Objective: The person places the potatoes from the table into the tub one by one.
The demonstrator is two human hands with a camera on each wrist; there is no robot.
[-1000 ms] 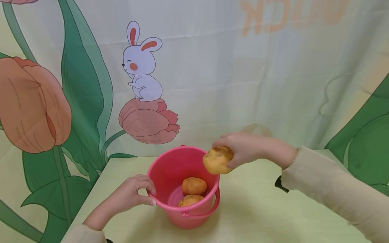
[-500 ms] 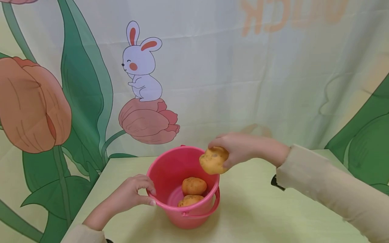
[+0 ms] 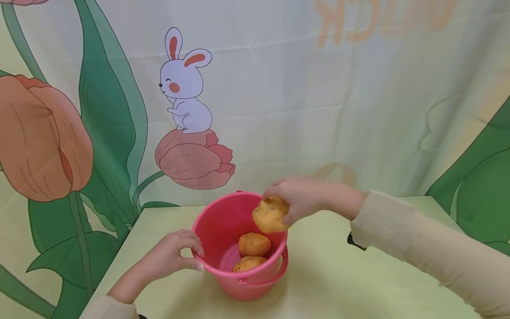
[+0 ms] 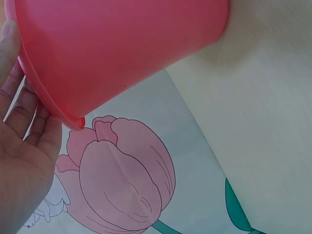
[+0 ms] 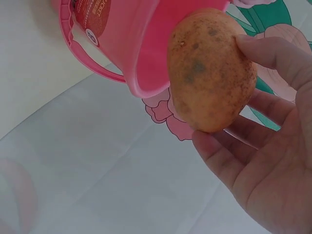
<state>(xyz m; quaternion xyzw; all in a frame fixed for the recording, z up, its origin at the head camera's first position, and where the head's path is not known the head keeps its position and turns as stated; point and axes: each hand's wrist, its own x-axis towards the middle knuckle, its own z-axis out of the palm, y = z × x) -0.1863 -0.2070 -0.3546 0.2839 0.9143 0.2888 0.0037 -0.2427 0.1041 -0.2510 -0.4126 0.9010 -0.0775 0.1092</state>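
Observation:
A pink bucket (image 3: 235,281) stands on the table, its mouth tipped a little toward the viewer in the head view. Two potatoes lie inside it, a rear potato (image 3: 254,244) and a front potato (image 3: 250,263) partly hidden by the rim. My left hand (image 3: 175,251) grips the rim on the left, thumb outside and fingers over the edge. My right hand (image 3: 301,198) holds another potato (image 3: 271,215) over the bucket's right rim. In the right wrist view that potato (image 5: 212,73) sits between thumb and fingertips, brown with dark spots.
The bucket's handle (image 3: 283,269) hangs down on its right side, and a label (image 5: 91,14) shows on the outer wall. The pale green table (image 3: 350,274) ends at a curtain (image 3: 279,110) printed with tulips and a rabbit.
My right hand has moved left with its potato, from beside the right rim to over the bucket's mouth. The left hand and the bucket have stayed in place.

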